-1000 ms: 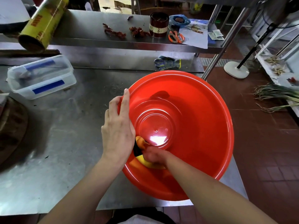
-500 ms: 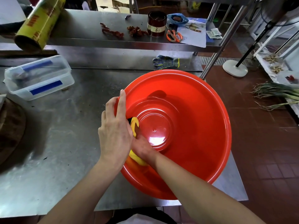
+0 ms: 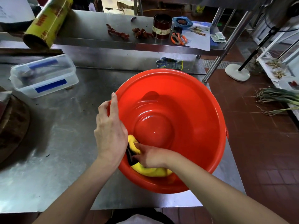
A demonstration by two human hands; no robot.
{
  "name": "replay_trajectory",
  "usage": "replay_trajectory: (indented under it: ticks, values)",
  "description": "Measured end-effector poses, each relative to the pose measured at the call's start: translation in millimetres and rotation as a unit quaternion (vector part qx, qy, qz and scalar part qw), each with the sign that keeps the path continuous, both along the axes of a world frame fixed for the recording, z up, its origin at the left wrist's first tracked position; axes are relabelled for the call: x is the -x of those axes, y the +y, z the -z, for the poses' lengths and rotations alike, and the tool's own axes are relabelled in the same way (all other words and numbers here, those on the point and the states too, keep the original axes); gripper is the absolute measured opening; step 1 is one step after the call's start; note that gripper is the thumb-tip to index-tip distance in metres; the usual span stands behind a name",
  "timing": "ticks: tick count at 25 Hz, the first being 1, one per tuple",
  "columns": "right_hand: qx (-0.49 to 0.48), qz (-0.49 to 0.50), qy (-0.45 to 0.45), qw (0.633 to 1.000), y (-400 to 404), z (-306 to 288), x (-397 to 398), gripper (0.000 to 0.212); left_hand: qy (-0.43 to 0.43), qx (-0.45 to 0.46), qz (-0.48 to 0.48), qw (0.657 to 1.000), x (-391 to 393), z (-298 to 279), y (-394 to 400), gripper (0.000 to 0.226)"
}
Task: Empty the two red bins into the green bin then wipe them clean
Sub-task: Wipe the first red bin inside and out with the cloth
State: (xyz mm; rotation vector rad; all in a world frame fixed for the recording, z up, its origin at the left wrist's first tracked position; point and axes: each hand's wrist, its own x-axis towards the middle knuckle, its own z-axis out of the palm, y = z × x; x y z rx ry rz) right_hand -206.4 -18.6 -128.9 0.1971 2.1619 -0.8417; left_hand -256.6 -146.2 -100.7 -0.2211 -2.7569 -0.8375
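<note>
A clear plastic lidded container point(image 3: 44, 75) with blue tape strips sits at the back left of the steel surface point(image 3: 53, 152), and a dark round wooden block point(image 3: 13, 128) lies at the far left edge. Above, a steel shelf point(image 3: 100, 38) carries a yellow printed roll point(image 3: 48, 21) lying on its side, scattered dried red chillies point(image 3: 119, 33), a dark cylindrical tin point(image 3: 162, 26), orange-handled scissors point(image 3: 178, 38) and loose papers point(image 3: 199, 37). A blue knitted glove point(image 3: 169, 63) lies just behind the red bin point(image 3: 186, 110), and a shelf leg point(image 3: 226, 44) rises close to its far right rim. Green onions point(image 3: 278, 97) rest on the brown tiled floor point(image 3: 262, 151) to the right. The bin is a wide, glossy, smooth plastic basin with a round raised centre; it sits on the surface's right end, its right side jutting past the edge. The left hand point(image 3: 110, 133) grips the bin's left rim, fingers hooked over the outside and thumb along the edge. The right hand point(image 3: 151, 156) is inside, near the front left wall, fingers curled onto a soft yellow cloth point(image 3: 148, 171) bunched against the plastic; a dark part of the cloth shows between the two hands.
</note>
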Motion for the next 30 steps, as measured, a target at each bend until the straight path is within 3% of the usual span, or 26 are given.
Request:
replay_trajectory:
  ticks: [2,5,8,10,14,16,21,26,30]
  values:
    - [0.021,0.034,0.012,0.999,-6.5,-1.2,-2.4,0.068,0.008,-0.001,0.009,1.0,0.2,-0.3,0.4,0.072]
    - [0.1,0.183,0.065,0.976,-20.1,4.3,9.4,0.063,0.022,0.006,0.031,0.999,-9.2,-4.3,7.5,0.072]
    - [0.277,0.397,0.068,0.872,-19.1,1.5,43.5,0.038,0.021,0.006,0.042,0.999,-15.3,-7.7,11.8,0.07]
    - [0.327,0.478,0.06,0.813,-7.7,-10.9,65.7,0.025,0.02,0.006,0.047,0.999,-15.2,-8.1,10.6,0.068]
    - [0.378,0.574,0.089,0.721,21.5,-24.7,90.8,0.031,0.025,0.006,0.06,0.998,-19.8,-9.5,12.7,0.07]
    - [0.392,0.59,0.095,0.699,31.1,-28.0,95.3,0.036,0.028,0.007,0.064,0.997,-21.1,-10.6,15.6,0.067]
    - [0.372,0.582,0.098,0.716,29.0,-24.9,92.4,0.032,0.022,0.009,0.064,0.998,-22.3,-11.3,14.9,0.066]
    - [0.309,0.497,0.076,0.807,8.7,-16.1,72.3,0.031,0.025,0.005,0.06,0.998,-15.6,-9.5,14.2,0.068]
    - [0.293,0.369,0.081,0.878,-3.9,-4.1,39.9,0.05,0.015,0.008,0.037,0.999,-13.9,-8.2,13.0,0.07]
